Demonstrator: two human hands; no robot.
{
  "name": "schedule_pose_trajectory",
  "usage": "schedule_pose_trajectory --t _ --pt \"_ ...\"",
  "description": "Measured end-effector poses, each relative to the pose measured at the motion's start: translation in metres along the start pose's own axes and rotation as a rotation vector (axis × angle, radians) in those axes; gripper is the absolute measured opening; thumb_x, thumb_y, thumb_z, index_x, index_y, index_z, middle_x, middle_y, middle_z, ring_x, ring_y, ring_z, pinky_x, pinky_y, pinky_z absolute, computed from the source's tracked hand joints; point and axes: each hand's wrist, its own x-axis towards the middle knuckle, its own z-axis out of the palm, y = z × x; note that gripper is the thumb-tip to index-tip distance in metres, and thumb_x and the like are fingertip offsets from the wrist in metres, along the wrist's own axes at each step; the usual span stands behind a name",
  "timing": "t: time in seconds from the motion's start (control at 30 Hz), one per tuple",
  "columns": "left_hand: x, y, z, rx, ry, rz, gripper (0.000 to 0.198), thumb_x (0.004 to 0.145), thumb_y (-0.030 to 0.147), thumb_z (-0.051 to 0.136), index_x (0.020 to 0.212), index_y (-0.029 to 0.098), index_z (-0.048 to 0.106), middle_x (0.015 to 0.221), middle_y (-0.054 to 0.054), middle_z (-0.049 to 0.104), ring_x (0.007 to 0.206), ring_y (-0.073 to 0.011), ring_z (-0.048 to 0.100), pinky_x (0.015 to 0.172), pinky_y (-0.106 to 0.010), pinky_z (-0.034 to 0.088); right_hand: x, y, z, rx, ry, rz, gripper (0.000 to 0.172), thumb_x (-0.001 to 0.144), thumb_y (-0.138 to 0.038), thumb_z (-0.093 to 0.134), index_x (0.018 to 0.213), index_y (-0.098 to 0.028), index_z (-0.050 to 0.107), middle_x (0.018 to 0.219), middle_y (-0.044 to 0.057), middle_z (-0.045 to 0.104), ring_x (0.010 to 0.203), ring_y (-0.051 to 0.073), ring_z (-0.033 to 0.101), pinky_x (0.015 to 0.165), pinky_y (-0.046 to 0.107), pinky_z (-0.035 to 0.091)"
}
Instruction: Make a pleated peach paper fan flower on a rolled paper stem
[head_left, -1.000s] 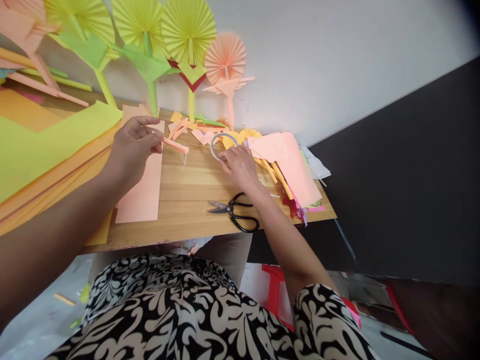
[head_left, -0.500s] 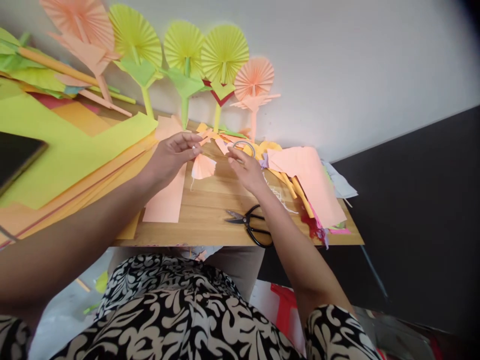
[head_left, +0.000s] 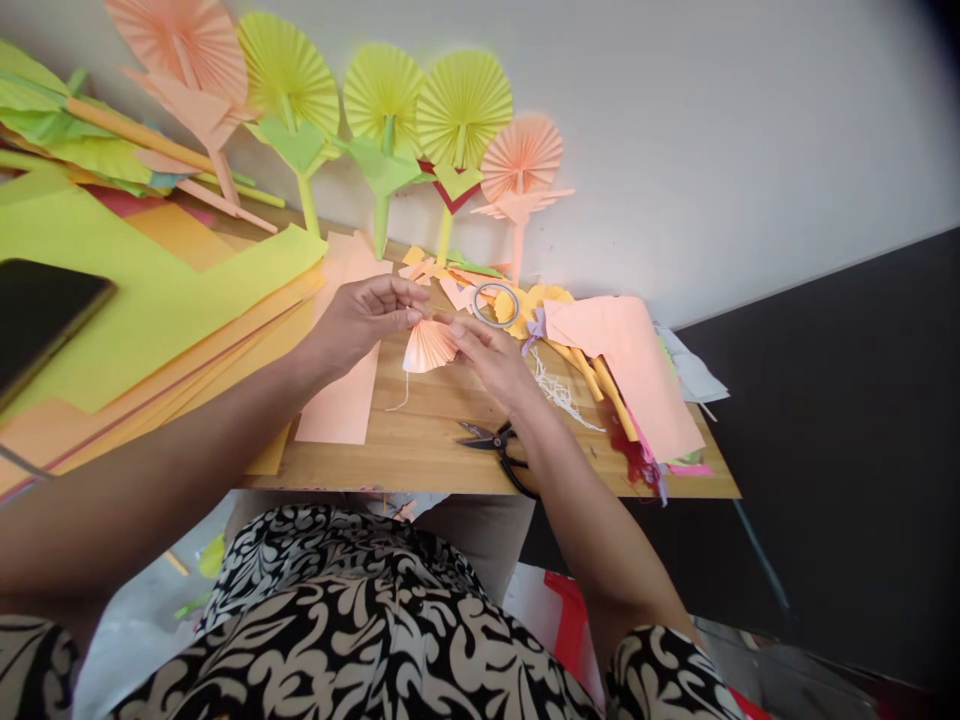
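My left hand (head_left: 366,318) pinches the top of a small pleated peach paper fan (head_left: 427,348) above the wooden table (head_left: 420,440). My right hand (head_left: 491,352) meets it from the right, fingers closed on the fan's right edge, so the fan is spread between both hands. A thin white thread hangs from the fan down to the table. A tape roll (head_left: 493,304) lies just behind my right hand. Black scissors (head_left: 499,446) lie near my right wrist, partly hidden by the forearm.
Paper fan flowers (head_left: 457,110) lean on the wall behind. A peach paper strip (head_left: 337,395) lies under my left hand. Green and orange sheets (head_left: 157,300) with a dark phone (head_left: 37,315) fill the left. Paper scraps and a peach sheet (head_left: 630,370) pile at right.
My right hand left the tape roll and came to the peach paper. The folded strip in my left hand has been opened out into a small fan held by both hands.
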Motion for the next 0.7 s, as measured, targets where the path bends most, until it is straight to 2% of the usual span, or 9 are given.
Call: schedule_pose_trajectory --t 0.13,0.33,0.47,0.6,0.7 --pt "0.0 0.002 0.001 0.009 0.015 -0.002 0.044 0.065 0.047 0.095 0.093 0.018 0.079 0.092 -0.006 0.077 0.086 -0.017 0.069 0.086 -0.031 0.058 -0.004 0.003 0.002 0.069 0.114 0.006 0.038 0.085 -0.05 0.074 0.112 -0.024 0.076 0.096 0.001 0.076 0.084 0.015 0.069 0.082 0.034 0.061" --pt "-0.003 0.001 0.003 0.059 -0.064 -0.092 0.037 0.069 0.046 0.091 0.092 0.019 0.08 0.089 -0.004 0.077 0.08 -0.0147 0.067 0.08 -0.029 0.056 -0.009 0.0 -0.004 -0.007 0.152 -0.059 0.029 0.085 -0.047 0.073 0.101 -0.023 0.075 0.083 -0.002 0.074 0.076 0.014 0.068 0.079 0.033 0.06" --pt "-0.002 -0.004 0.002 0.092 -0.119 -0.128 0.029 0.071 0.041 0.09 0.082 0.017 0.078 0.069 -0.001 0.071 0.065 -0.0119 0.063 0.067 -0.026 0.052 -0.009 0.001 -0.01 -0.128 0.165 -0.128 0.032 0.09 -0.05 0.068 0.108 -0.024 0.073 0.094 0.0 0.077 0.083 0.016 0.072 0.083 0.036 0.062" --pt "0.0 -0.005 0.0 0.052 -0.05 -0.114 0.026 0.073 0.037 0.088 0.083 0.016 0.077 0.068 -0.002 0.071 0.063 -0.0122 0.064 0.067 -0.027 0.052 -0.015 0.0 -0.01 -0.349 0.341 -0.28 0.039 0.097 -0.051 0.06 0.128 -0.027 0.065 0.124 0.008 0.075 0.111 0.024 0.072 0.103 0.049 0.057" --pt "0.0 0.0 0.001 0.016 0.018 -0.108 0.026 0.074 0.037 0.088 0.083 0.016 0.076 0.067 -0.002 0.071 0.062 -0.013 0.065 0.067 -0.027 0.053 -0.035 -0.005 -0.008 -0.54 0.465 -0.365 0.034 0.102 -0.043 0.054 0.13 -0.027 0.063 0.13 0.01 0.073 0.121 0.026 0.069 0.109 0.051 0.053"
